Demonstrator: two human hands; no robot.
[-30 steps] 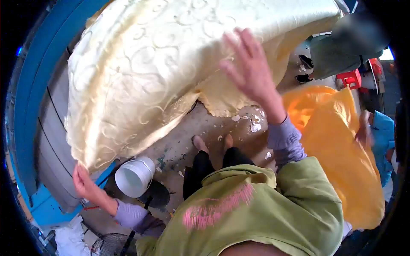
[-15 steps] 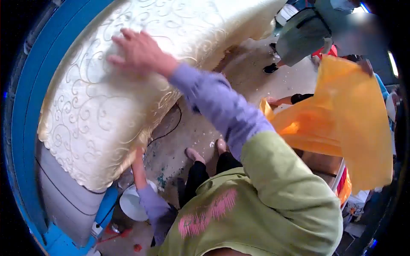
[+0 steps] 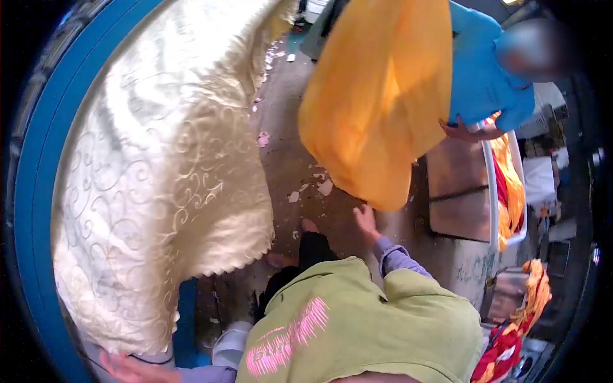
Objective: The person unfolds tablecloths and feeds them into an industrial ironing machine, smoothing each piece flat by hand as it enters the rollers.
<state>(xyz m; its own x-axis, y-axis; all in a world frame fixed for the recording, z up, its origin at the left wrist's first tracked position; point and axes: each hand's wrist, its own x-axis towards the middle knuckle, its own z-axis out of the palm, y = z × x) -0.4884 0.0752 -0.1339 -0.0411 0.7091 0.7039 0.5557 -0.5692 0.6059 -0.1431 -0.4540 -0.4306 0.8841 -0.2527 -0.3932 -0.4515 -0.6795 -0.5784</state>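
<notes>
Fingers loosely parted and seemingly empty, our right hand (image 3: 366, 222) in the head view has left the cream cloth (image 3: 121, 185) for the orange cloth's (image 3: 377, 115) lower edge, so only our left hand (image 3: 137, 369) remains near the cream hem, too blurred to tell its grip.

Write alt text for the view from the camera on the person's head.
A person in a green top has their right hand near the bottom of a large orange cloth and their left hand at the lower edge of a cream patterned cloth. Someone in blue is beside the orange cloth.
</notes>
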